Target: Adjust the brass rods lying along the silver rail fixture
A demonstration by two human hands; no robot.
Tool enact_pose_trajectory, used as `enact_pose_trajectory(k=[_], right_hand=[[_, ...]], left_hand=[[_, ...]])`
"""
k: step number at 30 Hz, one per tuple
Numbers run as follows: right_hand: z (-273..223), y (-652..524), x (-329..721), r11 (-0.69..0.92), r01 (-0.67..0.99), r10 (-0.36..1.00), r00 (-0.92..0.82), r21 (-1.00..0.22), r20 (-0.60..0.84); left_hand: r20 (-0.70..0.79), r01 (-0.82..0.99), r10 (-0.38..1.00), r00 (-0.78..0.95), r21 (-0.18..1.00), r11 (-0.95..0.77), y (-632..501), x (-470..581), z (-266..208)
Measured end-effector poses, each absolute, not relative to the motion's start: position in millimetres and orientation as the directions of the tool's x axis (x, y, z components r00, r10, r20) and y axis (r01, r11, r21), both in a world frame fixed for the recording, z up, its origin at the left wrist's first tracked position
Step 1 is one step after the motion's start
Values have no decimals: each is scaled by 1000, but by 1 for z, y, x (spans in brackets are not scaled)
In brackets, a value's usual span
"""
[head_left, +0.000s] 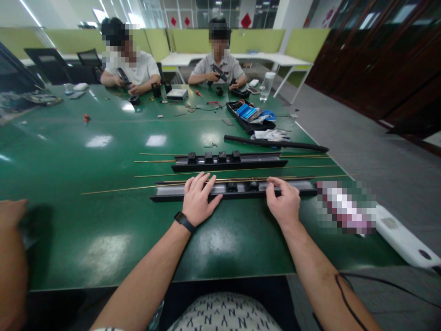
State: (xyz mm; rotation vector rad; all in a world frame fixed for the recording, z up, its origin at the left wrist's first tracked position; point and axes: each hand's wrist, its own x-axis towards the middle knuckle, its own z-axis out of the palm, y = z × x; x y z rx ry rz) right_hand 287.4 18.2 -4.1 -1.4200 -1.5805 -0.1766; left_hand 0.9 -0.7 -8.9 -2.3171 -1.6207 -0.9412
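Note:
Nearest to me lies a long black-edged channel with a pale inside, across the green table. Two small black blocks sit in it, and thin brass rods run along its far side, sticking out at both ends. My left hand rests with spread fingers over the channel's left half, fingertips at the rods. At the right half, my right hand has thumb and forefinger pinched at the rods' line; whether a rod is between them is hidden. Behind stands a second channel with several black blocks.
A black tube, white gloves and a black tray with blue packs lie beyond. At right are a blurred packet and a white device. Two people sit opposite; another person's arm enters at left.

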Motion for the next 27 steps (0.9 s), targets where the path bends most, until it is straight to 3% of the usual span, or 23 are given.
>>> enact_pose_trajectory(k=[7,14,21,27], right_hand=[[-2,16,284,344,808,735,86,-479,673],[-6,20,288,305,831,690,144,-465,710],[-3,16,285,363,813,726,60,-456,685],[-4,18,287,311,830,702,128,-462,701]], left_hand=[[566,886,798,207,237,-398,-1,1,-8],[557,890,803,213,229,-395,-1,2,-8],[569,889,795,212,227,-399,-1,2,-8],[562,888,799,213,229,-398,-1,2,-8]])
